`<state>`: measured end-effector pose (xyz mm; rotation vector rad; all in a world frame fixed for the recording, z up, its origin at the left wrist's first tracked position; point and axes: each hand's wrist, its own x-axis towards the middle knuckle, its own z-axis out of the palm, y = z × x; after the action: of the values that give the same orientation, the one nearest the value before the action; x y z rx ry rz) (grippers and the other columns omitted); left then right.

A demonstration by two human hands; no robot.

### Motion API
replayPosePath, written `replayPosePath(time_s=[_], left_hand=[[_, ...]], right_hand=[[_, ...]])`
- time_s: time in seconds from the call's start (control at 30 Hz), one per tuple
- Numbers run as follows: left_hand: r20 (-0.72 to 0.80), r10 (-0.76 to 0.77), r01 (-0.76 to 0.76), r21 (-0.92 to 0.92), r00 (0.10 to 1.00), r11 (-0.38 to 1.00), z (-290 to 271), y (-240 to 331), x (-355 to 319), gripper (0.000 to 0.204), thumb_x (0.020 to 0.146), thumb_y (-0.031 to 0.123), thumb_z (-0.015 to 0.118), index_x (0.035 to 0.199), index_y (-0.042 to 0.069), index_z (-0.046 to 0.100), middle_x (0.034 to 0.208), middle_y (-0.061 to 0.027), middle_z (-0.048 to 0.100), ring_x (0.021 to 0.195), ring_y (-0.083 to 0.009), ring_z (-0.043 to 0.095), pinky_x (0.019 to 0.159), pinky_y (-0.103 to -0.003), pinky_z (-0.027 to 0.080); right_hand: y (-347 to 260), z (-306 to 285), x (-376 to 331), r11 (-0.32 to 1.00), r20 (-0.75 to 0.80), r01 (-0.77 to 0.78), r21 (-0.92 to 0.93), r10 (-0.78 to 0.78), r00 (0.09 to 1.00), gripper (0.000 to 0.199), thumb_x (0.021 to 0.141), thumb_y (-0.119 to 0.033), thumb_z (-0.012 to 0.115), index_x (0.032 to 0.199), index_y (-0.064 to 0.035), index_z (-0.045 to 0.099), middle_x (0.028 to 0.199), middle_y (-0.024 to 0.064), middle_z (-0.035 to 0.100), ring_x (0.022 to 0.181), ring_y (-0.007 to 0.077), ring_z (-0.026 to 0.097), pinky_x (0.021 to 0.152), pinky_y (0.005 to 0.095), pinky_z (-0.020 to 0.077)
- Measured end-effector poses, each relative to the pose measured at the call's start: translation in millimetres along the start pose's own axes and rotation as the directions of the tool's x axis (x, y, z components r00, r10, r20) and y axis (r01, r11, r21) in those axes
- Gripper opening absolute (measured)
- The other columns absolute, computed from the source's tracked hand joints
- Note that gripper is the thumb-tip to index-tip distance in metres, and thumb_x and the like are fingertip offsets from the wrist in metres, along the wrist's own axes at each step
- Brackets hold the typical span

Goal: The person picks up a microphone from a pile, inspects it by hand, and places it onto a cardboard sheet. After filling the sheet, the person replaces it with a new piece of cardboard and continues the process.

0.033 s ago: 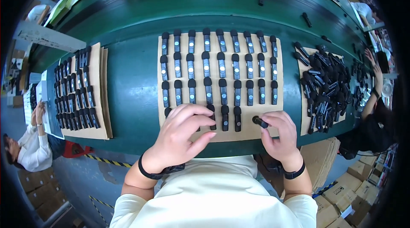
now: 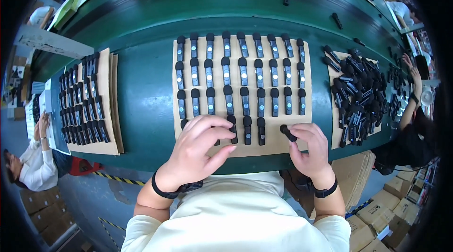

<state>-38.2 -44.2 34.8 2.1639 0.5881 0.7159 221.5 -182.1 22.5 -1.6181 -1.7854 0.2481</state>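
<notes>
On the middle cardboard sheet (image 2: 283,145) small black stick-shaped devices (image 2: 243,70) lie in rows, each with a rounded foam-like head and a pale dot on its body: nine in the top row, nine in the second, nine in the third, and a partly laid fourth row whose count the left hand (image 2: 200,150) hides, though three show just right of it. That hand lies palm down, fingers spread and curled over the near left part of the sheet, covering the devices there. The right hand (image 2: 309,150) pinches one black device (image 2: 288,133) between thumb and fingertips, tilted, just above the bare near right part of the sheet. Both hands and the pinched piece sit as in the earlier frame; nothing has visibly shifted. To the right a second cardboard (image 2: 336,141) bears a loose heap of black devices (image 2: 361,93), too tangled to count; to the left a third sheet (image 2: 106,145) holds packed rows. All rest on a smooth green bench (image 2: 141,110).
</notes>
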Motion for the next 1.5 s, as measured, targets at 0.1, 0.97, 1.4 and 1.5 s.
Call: replayPosePath(time_s=[0.1, 0.97, 1.4, 1.5], left_hand=[[0.007, -0.001, 0.001, -0.002, 1.000, 1.000, -2.2, -1.4, -1.3, 0.024, 0.077, 0.008, 0.078, 0.097, 0.004, 0.066, 0.108, -0.0110, 0.064, 0.094, -0.0300, 0.063, 0.083, -0.040, 0.049], [0.156, -0.020, 0.006, 0.092, 0.988, 0.996, -99.5, 17.3, 51.0, 0.016, 0.079, 0.005, 0.074, 0.092, 0.002, 0.067, 0.103, -0.0139, 0.066, 0.095, -0.0287, 0.064, 0.086, -0.037, 0.050], [0.326, 0.073, -0.274, 0.628, 0.942, 0.728, -129.5, -77.2, 208.2, 0.013, 0.085, 0.008, 0.069, 0.094, 0.002, 0.062, 0.098, -0.0132, 0.063, 0.097, -0.0329, 0.062, 0.085, -0.039, 0.051], [0.393, 0.072, -0.358, 0.728, 0.917, 0.584, -124.9, -109.5, 241.6, 0.015, 0.085, 0.010, 0.068, 0.097, 0.003, 0.062, 0.099, -0.0133, 0.063, 0.099, -0.0356, 0.061, 0.085, -0.042, 0.052]], right_hand=[[8.5, 1.6, -18.9, 0.998, 0.050, 0.020, -0.057, -0.017, 0.999, 0.025, 0.072, 0.002, 0.073, 0.093, -0.0039, 0.063, 0.107, 0.0112, 0.067, 0.090, 0.0292, 0.067, 0.075, 0.0390, 0.0548], [16.5, 16.1, -21.7, 0.996, 0.189, 0.058, -0.063, -0.045, 0.981, 0.031, 0.074, -0.004, 0.076, 0.101, -0.0071, 0.061, 0.117, 0.0126, 0.062, 0.107, 0.0330, 0.061, 0.090, 0.0416, 0.0501], [127.5, -95.7, 120.3, 0.904, 0.082, -0.053, -0.425, 0.096, 0.992, 0.029, 0.082, -0.003, 0.069, 0.110, -0.0014, 0.061, 0.114, 0.0177, 0.062, 0.111, 0.0384, 0.058, 0.097, 0.0420, 0.0468], [179.9, -103.6, 150.8, 0.793, 0.045, -0.216, -0.569, 0.293, 0.955, 0.027, 0.083, -0.004, 0.068, 0.109, -0.0028, 0.062, 0.115, 0.0174, 0.062, 0.111, 0.0380, 0.058, 0.097, 0.0421, 0.0467]])
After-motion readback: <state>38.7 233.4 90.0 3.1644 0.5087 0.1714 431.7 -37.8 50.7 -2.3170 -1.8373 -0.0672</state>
